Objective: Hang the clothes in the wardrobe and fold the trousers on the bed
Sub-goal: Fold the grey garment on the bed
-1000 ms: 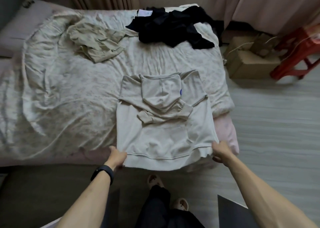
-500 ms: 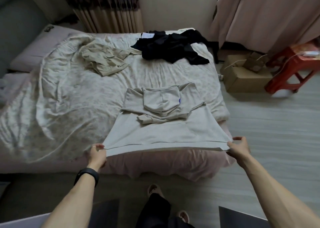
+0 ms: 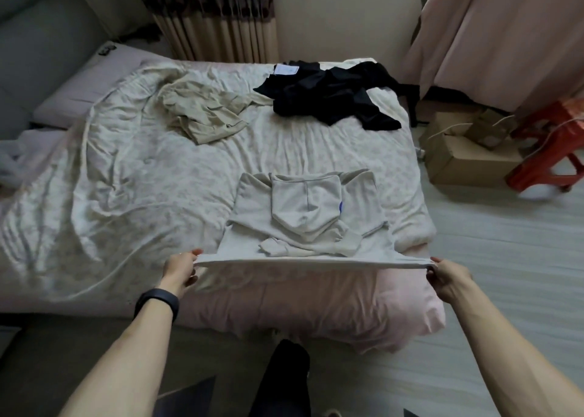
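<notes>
A light grey hoodie [image 3: 303, 214] lies on the near part of the bed [image 3: 158, 201], hood and sleeves folded onto its back. My left hand [image 3: 180, 269] pinches the left corner of its hem. My right hand [image 3: 448, 277] pinches the right corner. The hem is lifted off the mattress and stretched taut between both hands. Crumpled beige trousers [image 3: 205, 113] lie at the far middle of the bed. A black garment [image 3: 331, 97] with a white label is bunched at the far right of the bed.
A pink mattress edge [image 3: 316, 306] faces me. Cardboard boxes [image 3: 467, 154] and a red stool [image 3: 550, 151] stand on the floor to the right. Pink curtains [image 3: 505, 37] hang at the back right. A pillow [image 3: 82, 87] lies at the far left.
Both hands have lifted the hoodie's hem off the bed and spread apart, pulling it taut. My view has moved back and up from the bed.
</notes>
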{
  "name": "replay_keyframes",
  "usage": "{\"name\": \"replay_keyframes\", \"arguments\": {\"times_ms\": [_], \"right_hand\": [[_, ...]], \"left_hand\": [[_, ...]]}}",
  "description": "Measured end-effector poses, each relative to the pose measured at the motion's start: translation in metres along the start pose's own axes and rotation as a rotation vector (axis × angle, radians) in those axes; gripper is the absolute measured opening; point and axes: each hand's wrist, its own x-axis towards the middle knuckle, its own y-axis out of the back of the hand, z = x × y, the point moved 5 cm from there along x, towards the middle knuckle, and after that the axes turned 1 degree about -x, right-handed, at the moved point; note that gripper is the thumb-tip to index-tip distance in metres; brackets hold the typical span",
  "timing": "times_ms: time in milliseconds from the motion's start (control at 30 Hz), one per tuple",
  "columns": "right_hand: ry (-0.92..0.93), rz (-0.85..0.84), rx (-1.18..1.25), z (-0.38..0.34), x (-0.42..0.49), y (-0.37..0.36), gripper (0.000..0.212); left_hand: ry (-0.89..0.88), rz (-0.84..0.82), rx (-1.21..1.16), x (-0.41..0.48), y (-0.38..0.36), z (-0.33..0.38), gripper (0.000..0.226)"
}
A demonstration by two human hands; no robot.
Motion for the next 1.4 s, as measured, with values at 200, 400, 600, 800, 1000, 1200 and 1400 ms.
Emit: {"name": "replay_keyframes", "arguments": {"times_ms": [200, 400, 600, 800, 1000, 1200, 1400], "right_hand": [[0.027, -0.011, 0.121, -0.071, 0.044, -0.096, 0.039], [0.235, 0.141, -0.263, -0.103, 0.107, -0.18, 0.052], [0.347, 0.231, -0.499, -0.119, 0.145, -0.222, 0.038], [0.469, 0.265, -0.884, -0.142, 0.198, -0.251, 0.037], [0.484, 0.315, -1.073, -0.15, 0.259, -0.298, 0.039], [0.428, 0.304, -1.191, -0.12, 0.316, -0.323, 0.039], [0.395, 0.265, -1.211, -0.111, 0.334, -0.336, 0.042]], "left_hand": [[0.096, -0.132, -0.193, 0.061, -0.051, 0.085, 0.029], [-0.122, -0.062, 0.026, 0.145, -0.109, 0.16, 0.032], [-0.221, 0.105, 0.337, 0.203, -0.136, 0.184, 0.028], [-0.178, 0.15, 0.466, 0.263, -0.153, 0.185, 0.038], [-0.17, 0.179, 0.708, 0.329, -0.199, 0.181, 0.044], [-0.089, 0.174, 0.844, 0.37, -0.236, 0.151, 0.05], [-0.13, 0.212, 0.791, 0.38, -0.252, 0.15, 0.051]]}}
